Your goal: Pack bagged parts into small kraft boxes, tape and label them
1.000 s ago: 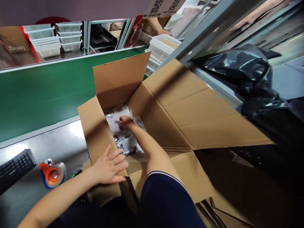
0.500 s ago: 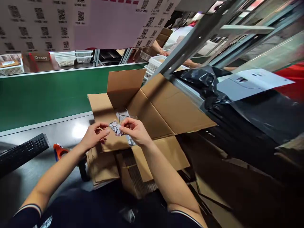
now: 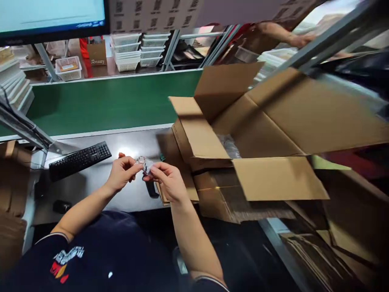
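Observation:
Both my hands pinch a small clear plastic packet (image 3: 145,164) between them, above the grey worktop (image 3: 100,190). My left hand (image 3: 122,172) grips its left edge and my right hand (image 3: 166,181) grips its right edge. An open cardboard box (image 3: 240,121) stands just to the right of my hands, its flaps spread out. More clear plastic packets (image 3: 228,145) show inside it.
A black keyboard (image 3: 79,160) lies on the worktop to the left. A green conveyor belt (image 3: 106,101) runs behind it, with white baskets (image 3: 136,50) stacked beyond. A monitor (image 3: 51,16) hangs at top left. Another person's arm (image 3: 282,36) reaches in at the top right.
My right hand came out of the box with a packet and my left hand left the box's edge to join it. Both hands now sit left of the box, over the worktop.

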Demonstrator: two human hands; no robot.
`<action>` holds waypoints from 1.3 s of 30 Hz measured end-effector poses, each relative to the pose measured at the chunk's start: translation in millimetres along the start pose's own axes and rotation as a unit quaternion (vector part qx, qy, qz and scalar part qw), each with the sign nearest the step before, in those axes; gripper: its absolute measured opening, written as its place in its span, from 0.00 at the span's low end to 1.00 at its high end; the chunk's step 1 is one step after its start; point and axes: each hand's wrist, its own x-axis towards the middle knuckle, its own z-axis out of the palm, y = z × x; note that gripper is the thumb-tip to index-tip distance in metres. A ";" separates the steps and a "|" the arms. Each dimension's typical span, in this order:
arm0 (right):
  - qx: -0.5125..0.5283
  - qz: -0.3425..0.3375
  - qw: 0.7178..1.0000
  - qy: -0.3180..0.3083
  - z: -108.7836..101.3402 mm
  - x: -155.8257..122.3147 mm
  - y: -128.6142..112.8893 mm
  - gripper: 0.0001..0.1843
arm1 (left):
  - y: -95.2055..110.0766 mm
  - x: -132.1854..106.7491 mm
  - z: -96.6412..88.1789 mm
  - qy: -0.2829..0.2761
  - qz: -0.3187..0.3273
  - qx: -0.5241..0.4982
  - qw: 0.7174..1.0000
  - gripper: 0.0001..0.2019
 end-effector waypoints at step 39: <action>-0.286 0.018 0.955 -0.078 184.0 16.5 171.8 0.11 | -83.8 -116.5 -214.7 0.177 0.115 0.376 0.902 0.09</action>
